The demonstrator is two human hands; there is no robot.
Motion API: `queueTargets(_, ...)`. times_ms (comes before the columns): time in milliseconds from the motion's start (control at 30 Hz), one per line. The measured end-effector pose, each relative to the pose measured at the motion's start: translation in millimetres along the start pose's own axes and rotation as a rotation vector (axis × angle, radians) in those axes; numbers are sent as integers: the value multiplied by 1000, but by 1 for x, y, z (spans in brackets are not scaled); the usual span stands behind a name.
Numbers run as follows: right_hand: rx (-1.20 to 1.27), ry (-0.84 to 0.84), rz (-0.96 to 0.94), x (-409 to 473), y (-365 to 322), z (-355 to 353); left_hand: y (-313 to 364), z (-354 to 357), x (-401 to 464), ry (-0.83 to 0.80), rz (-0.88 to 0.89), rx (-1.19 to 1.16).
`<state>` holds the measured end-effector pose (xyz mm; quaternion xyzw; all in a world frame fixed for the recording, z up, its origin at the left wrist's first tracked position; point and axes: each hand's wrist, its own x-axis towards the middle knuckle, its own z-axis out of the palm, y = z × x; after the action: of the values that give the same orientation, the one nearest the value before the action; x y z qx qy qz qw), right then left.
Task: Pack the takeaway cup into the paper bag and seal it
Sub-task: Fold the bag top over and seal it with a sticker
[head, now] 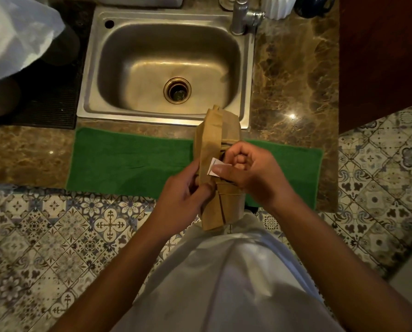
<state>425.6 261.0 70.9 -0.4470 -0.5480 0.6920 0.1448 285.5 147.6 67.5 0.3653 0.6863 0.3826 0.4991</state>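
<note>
Marble counter (293, 75): green towel (128, 161), black mat (54, 92), inset sink (166, 65).

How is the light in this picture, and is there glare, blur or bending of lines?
Head view: dim, warm light; small glare spots on the brown marble counter and a sheen in the steel sink; the brown paper bag stays fairly sharp; the wide lens bends the patterned floor tiles near the edges.
</note>
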Motion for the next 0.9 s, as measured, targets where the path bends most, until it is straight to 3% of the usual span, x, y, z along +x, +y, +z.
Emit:
queueTargets(267,37,26,-31,1,6,6,1,2,-2,-28,20,-62)
queueTargets(433,-226,169,-90,0,10,5,0,3,-1,-13,21,-70)
queueTargets(567,-355,170,-28,0,13,0,-3,-1,1,-81,63,-69)
queueTargets(700,-537,171,16,-1,12,-1,3,1,0,-41,27,-112)
queueTargets(900,-737,126,20,-2,3,-3,7,3,7,55,4,165)
